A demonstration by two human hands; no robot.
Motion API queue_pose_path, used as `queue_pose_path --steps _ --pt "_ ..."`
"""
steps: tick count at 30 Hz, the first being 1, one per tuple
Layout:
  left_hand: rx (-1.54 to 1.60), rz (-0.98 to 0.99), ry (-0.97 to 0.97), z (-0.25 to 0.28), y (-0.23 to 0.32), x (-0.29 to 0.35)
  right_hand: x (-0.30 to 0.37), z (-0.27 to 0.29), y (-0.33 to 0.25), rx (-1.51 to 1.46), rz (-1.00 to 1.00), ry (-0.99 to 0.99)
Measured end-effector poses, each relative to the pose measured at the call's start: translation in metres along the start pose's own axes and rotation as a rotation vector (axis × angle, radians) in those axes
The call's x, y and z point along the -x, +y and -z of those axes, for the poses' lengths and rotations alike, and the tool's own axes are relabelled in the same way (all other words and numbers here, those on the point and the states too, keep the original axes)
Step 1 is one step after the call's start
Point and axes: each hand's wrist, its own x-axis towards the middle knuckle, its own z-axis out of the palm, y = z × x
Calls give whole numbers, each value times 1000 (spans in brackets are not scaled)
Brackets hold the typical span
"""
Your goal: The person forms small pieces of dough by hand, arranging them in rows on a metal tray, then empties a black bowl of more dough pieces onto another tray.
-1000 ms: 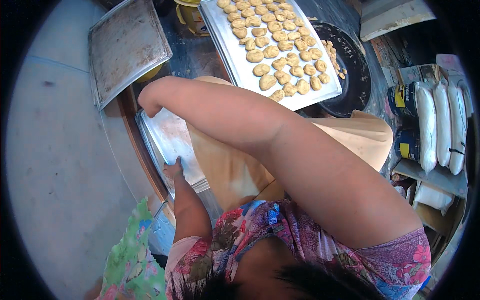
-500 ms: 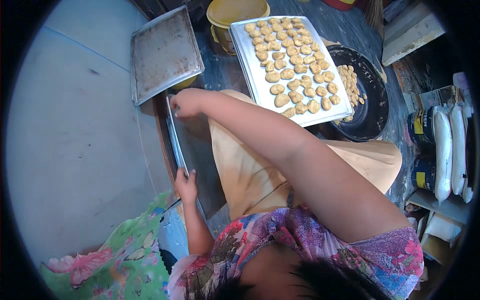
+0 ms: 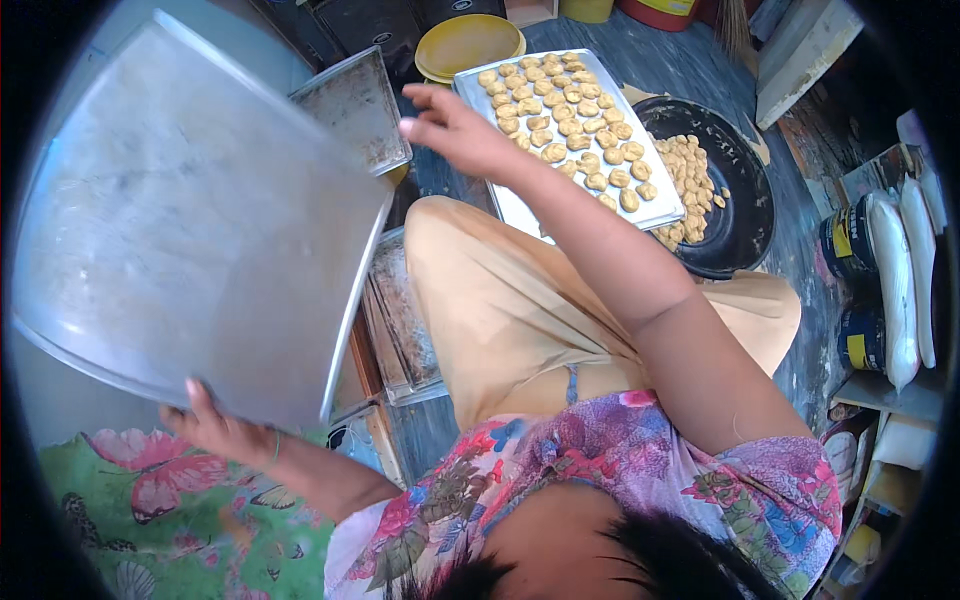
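A large silver baking tray (image 3: 190,230) is raised at the left, tilted, and my left hand (image 3: 225,435) grips its near edge. My right hand (image 3: 455,130) is in the air with fingers apart, holding nothing, between the raised tray and a second tray (image 3: 660,212). That second tray bears rows of small round dough pieces (image 3: 590,125). To its right, a black basin (image 3: 748,180) holds more lumps of dough (image 3: 690,175), partly hidden by the tray.
A worn baking tray (image 3: 360,105) lies at the far left, partly covered by the raised one. More stained trays (image 3: 405,320) are beside my left leg. Behind stands a yellow bucket (image 3: 465,45). White bags (image 3: 890,280) line the right; a green butterfly cloth (image 3: 200,500) lies near left.
The silver tray has come up from beside my leg and swung left, uncovering stained trays below. My left hand moved left with it; my right hand let go and moved right and away.
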Motion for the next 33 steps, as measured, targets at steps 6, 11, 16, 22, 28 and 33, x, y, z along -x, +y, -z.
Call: queue_pose_path --steps 6,11,16,22,28,33 --pt "357 -33 -137 -115 -26 -28 -4 119 -24 32 -149 77" --pt "565 257 -411 -216 -61 22 56 199 -34 -13 -255 78" --pt "530 516 -661 -291 -146 91 101 244 32 314 -516 344" --pt "-314 326 -878 -329 -238 165 143 292 113 814 -568 230" --pt "173 769 -795 -319 -255 188 149 271 111 570 -592 346" --pt "131 766 -767 -310 -236 201 152 275 94 515 -777 290"
